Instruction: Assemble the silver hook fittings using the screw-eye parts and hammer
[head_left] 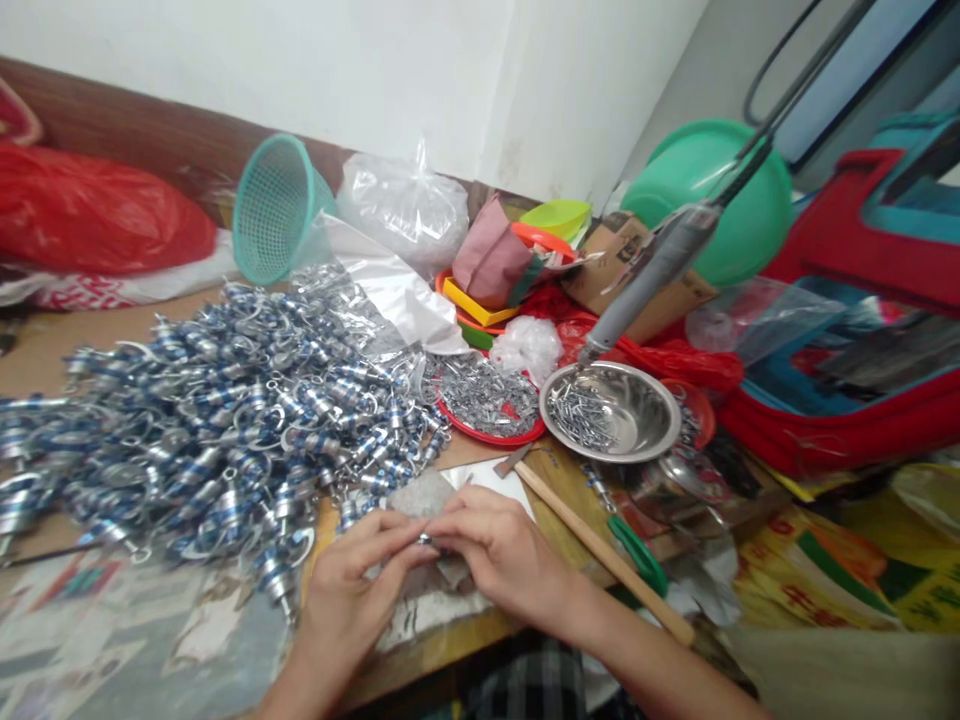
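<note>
My left hand point(358, 566) and my right hand point(491, 540) meet over the near edge of the bench. Pinched between the fingertips of both is a small shiny metal part point(424, 540); most of it is covered, so its kind does not show. Under and behind the hands sits a grey block point(421, 495), partly hidden. A hammer point(592, 535) with a wooden handle lies just right of my right hand. To the left spreads a large heap of silver-and-blue metal fittings with hooks and rings point(225, 430).
Behind the hands stand a red tray point(491, 438) of small metal pieces and a steel bowl point(649, 400) holding pins. A grey-handled hanging tool point(652, 275) reaches down to the bowl. Green-handled pliers point(637, 555) lie at right. A turquoise basket point(274, 210) leans at the back.
</note>
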